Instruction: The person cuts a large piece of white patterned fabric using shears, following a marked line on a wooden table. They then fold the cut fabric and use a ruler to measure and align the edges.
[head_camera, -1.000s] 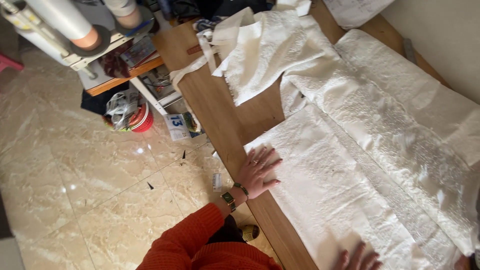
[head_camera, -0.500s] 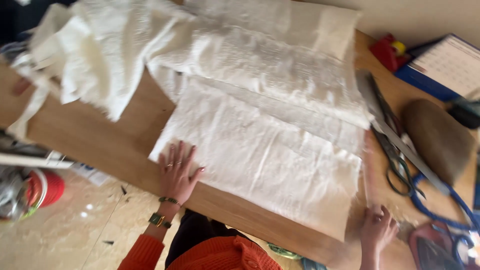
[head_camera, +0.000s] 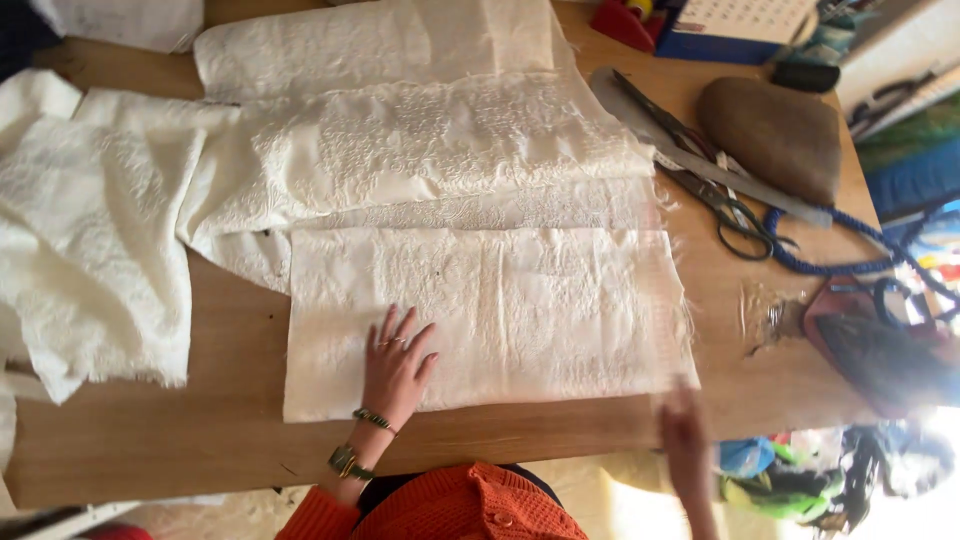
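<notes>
cream lace fabric panel (head_camera: 500, 320) | flat, rectangular | table's near edge

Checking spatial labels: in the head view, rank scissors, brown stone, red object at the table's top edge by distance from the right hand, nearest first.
From the right hand, at the table's near edge:
1. Scissors, up and slightly right, mid-table.
2. Brown stone, just beyond the scissors, further right.
3. Red object, at the far edge, top of frame.

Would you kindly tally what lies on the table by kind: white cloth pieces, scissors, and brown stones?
White cloth pieces: 4, with the left hand flat on the nearest cloth piece
Scissors: 1
Brown stone: 1
Total: 6
</notes>
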